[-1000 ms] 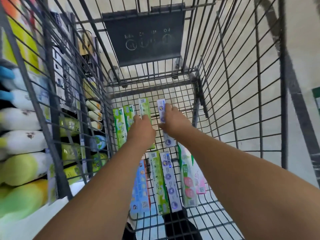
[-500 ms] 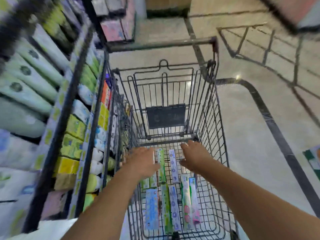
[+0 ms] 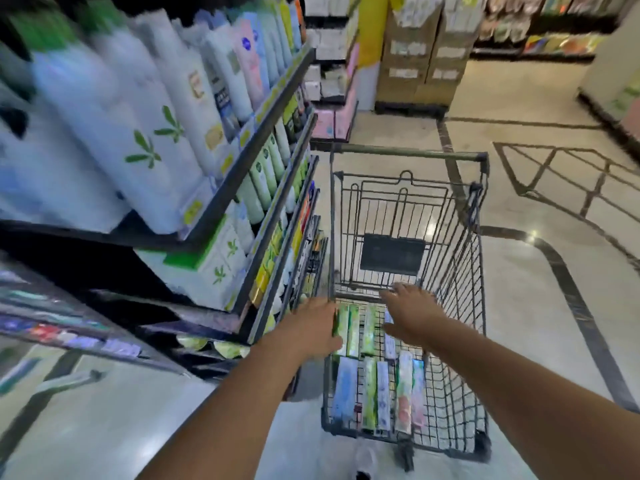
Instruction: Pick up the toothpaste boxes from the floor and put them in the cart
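Note:
A black wire shopping cart (image 3: 464, 306) stands in front of me on the shop floor. Several toothpaste boxes (image 3: 377, 393) in green, blue and white lie flat on its bottom in two rows. My left hand (image 3: 311, 329) hovers over the cart's near left corner, above the green boxes (image 3: 356, 329), and holds nothing. My right hand (image 3: 410, 311) hangs over the middle of the basket with its fingers spread and relaxed, also empty. Both hands are above the boxes, not touching them.
Dark shelves (image 3: 263, 140) full of white and green bottles and packs run along the left, close against the cart. Cardboard display stacks (image 3: 422, 53) stand at the far end of the aisle. Pale tiled floor (image 3: 540, 299) with dark inlay lines spreads to the right.
My hands let go of the boxes they were placing and rose out of the basket. The view pulled back and up, so the whole cart and the shelves now show.

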Action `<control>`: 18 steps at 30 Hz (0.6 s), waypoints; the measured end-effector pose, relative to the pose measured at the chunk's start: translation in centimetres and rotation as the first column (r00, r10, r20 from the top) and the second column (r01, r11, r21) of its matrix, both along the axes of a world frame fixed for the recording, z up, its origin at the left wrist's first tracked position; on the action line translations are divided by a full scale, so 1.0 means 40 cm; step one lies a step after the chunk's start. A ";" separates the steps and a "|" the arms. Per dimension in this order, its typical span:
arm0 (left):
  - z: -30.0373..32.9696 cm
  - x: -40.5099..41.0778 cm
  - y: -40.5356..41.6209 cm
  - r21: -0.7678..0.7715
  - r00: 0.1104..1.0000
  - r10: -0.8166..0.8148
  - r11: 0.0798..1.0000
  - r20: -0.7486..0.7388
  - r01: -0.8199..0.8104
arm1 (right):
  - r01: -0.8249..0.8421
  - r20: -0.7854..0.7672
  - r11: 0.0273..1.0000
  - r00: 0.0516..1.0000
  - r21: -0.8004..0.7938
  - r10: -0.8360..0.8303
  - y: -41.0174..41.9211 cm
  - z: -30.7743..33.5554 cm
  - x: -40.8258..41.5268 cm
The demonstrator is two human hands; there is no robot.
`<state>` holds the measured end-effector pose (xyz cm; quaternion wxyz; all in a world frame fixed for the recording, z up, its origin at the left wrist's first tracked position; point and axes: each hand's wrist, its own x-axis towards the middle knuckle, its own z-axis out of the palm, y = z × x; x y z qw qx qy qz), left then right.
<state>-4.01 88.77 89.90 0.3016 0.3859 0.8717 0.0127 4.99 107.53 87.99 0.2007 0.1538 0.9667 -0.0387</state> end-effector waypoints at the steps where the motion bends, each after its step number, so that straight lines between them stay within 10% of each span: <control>1: 0.013 0.022 -0.049 0.015 1.000 0.014 1.000 0.006 -0.014 | -0.021 -0.005 1.000 1.000 0.008 0.022 -0.042 0.013 0.008; 11: 0.046 0.211 -0.747 0.041 0.923 0.381 0.924 -0.062 -0.379 | -0.345 -0.012 0.934 0.938 0.095 0.347 -0.584 0.069 0.092; 18: 0.050 0.396 -1.313 -0.028 0.699 0.694 0.706 -0.172 -0.708 | -0.650 -0.092 0.750 0.745 0.124 0.660 -1.083 0.097 0.072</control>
